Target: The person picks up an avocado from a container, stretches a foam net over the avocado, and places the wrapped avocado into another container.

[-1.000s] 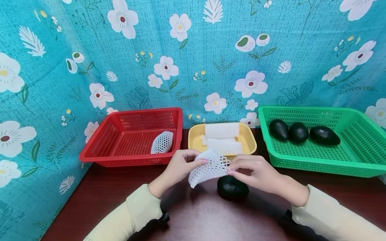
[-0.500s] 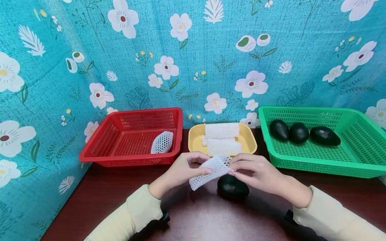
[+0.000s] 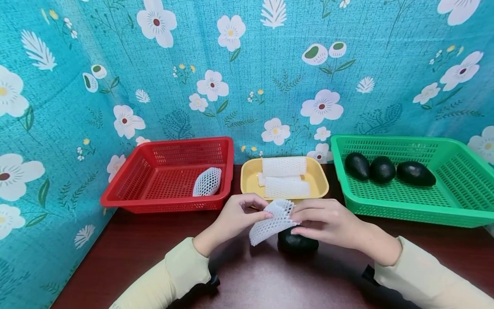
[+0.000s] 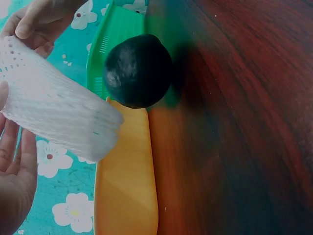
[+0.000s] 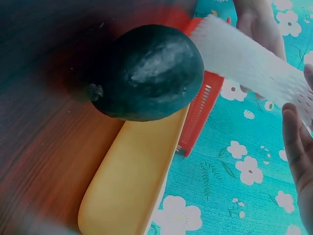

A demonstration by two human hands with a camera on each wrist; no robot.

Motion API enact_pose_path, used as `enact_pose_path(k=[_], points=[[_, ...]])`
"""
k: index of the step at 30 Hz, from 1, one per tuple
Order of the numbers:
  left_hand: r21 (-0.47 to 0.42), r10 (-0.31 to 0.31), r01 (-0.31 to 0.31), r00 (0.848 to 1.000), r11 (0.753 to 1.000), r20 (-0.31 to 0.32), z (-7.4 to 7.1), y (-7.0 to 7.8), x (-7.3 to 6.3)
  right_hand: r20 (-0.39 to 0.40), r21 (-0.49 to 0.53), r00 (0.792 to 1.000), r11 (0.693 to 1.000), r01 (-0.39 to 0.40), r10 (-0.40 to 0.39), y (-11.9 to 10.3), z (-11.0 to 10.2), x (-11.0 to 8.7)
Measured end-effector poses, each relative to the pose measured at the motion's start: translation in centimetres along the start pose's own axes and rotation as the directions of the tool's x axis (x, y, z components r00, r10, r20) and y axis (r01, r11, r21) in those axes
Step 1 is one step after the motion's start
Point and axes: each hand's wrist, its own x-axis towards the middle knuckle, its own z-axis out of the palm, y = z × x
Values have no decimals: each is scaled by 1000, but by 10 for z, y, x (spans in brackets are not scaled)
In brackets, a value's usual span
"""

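Note:
A white foam net sleeve (image 3: 270, 225) is stretched between both hands over the table. My left hand (image 3: 240, 218) pinches it with the thumb on the near face, the fingers behind it. At the sleeve's right end, my right hand (image 3: 332, 221) grips the mesh edge between thumb and fingers. In the left wrist view the sleeve (image 4: 63, 103) looks like a flattened tube with nothing inside. Just below the right hand, a dark avocado (image 3: 299, 243) lies on the table, its top partly covered by sleeve and fingers. The right wrist view shows this avocado (image 5: 151, 73) with its stem end visible.
Behind the hands stands a yellow tray (image 3: 251, 178) with more foam net sleeves (image 3: 287, 187). To its left, a red basket (image 3: 162, 206) holds one netted fruit (image 3: 207, 182). On the right, three dark avocados (image 3: 382, 170) lie in a green basket (image 3: 420, 210). A floral curtain (image 3: 247, 86) hangs behind.
Both hands have lowered the sleeve slightly and shifted it a little right, nearer the avocado. The right fingers have moved closer together along the mesh edge. Avocado and baskets stay put.

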Motion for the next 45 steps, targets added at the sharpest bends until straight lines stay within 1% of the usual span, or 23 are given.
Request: enact_pose_path(k=[4,5,7,10,14,18,21,23,26,27,30,33,35,36,38,40,42,44,45], points=[[2,-22,23,999,1000,-34,-4,-1,0,32,17,998,998,-59,59,-1,-1,-4],[1,-29,29,999,1000,-42,-5,-1,0,34,22,997,998,-63,63,-1,-1,-4],[-6,-41,41,998,999,-56,-9,-2,-1,35,31,997,998,-62,61,-1,-1,-6],[-13,-56,55,996,998,-70,-14,-3,-2,34,54,999,998,-37,35,0,-2,-8],[-8,-60,60,994,998,-89,-20,-4,-2,41,81,999,997,-10,7,1,-3,-12],[-7,-74,73,994,997,-84,-21,-5,-2,41,89,999,996,-10,7,1,-5,-16],[-12,-66,65,996,998,-53,-16,-5,-3,44,76,999,997,-29,26,1,-5,-15],[-13,-39,39,999,999,-23,-12,-5,-4,38,62,999,997,-37,35,1,-4,-13],[-24,-1,2,999,1000,41,-6,-3,-4,25,41,998,997,-58,57,-1,-1,-8],[-34,4,-2,998,999,67,-4,-3,-4,12,39,999,998,-52,51,-1,0,-6],[-51,-11,18,989,999,146,-2,-3,-6,-20,43,1000,999,-20,21,-2,5,-1],[-56,-28,39,983,998,181,0,-4,-7,-37,46,999,998,30,-28,-2,8,3],[-51,-24,32,986,998,163,1,-5,-8,-21,41,999,998,36,-35,-2,9,4],[-47,-15,21,990,999,141,2,-5,-8,-5,43,1000,999,21,-21,-3,8,5],[-25,10,-8,996,1000,86,4,-5,-8,31,44,999,999,-28,27,-4,8,5],[23,43,-43,999,999,26,6,-4,-8,55,34,996,997,-76,74,-6,9,4],[73,81,-80,997,994,-14,9,-3,-8,60,18,991,992,-123,122,-8,11,4],[116,130,-126,991,985,-28,11,-3,-9,47,-16,987,988,-152,153,-9,13,4],[129,155,-151,988,980,-24,13,-2,-9,38,-32,986,986,-162,163,-9,15,4]])
